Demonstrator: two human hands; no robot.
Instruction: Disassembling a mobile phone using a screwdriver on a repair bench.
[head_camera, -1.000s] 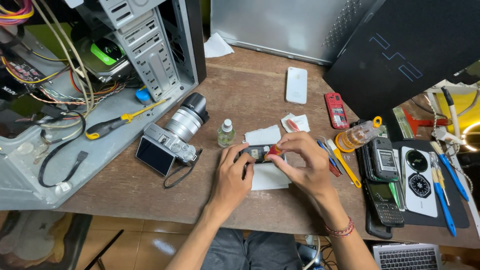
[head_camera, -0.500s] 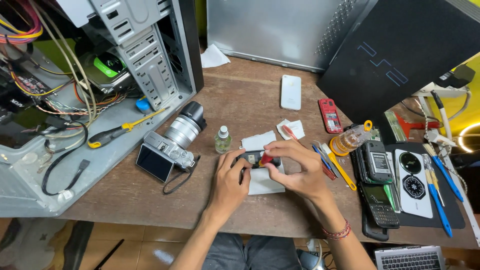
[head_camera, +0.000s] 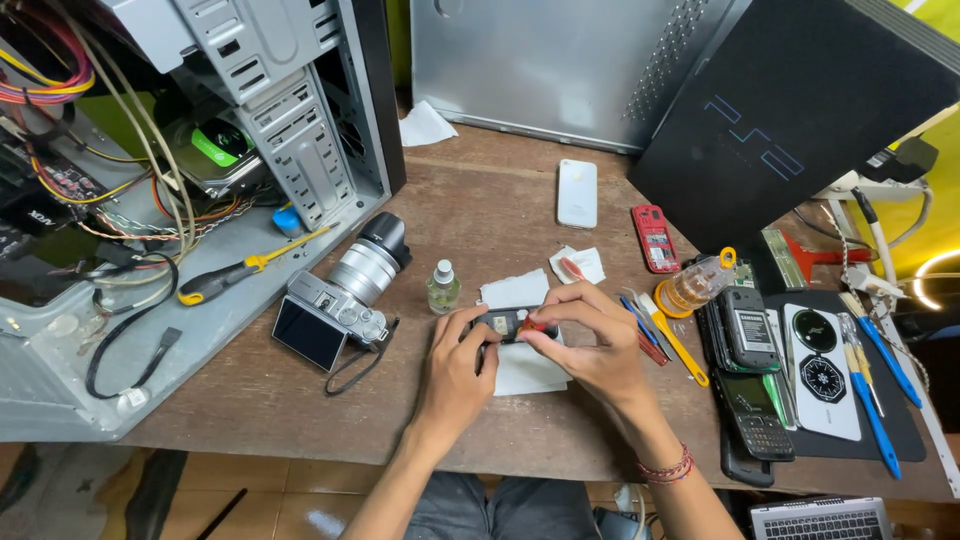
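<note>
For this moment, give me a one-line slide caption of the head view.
Both hands, left hand and right hand, hold a small dark phone over white paper, beside a silver camera.

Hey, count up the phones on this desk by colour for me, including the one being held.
White phones: 2, one face down, one on the mat
Red phone: 1
Dark phones: 3, two beside the mat, one small phone held in the left hand and right hand
Total: 6

small dark phone (head_camera: 510, 322), level, above white paper (head_camera: 525, 368)
</note>
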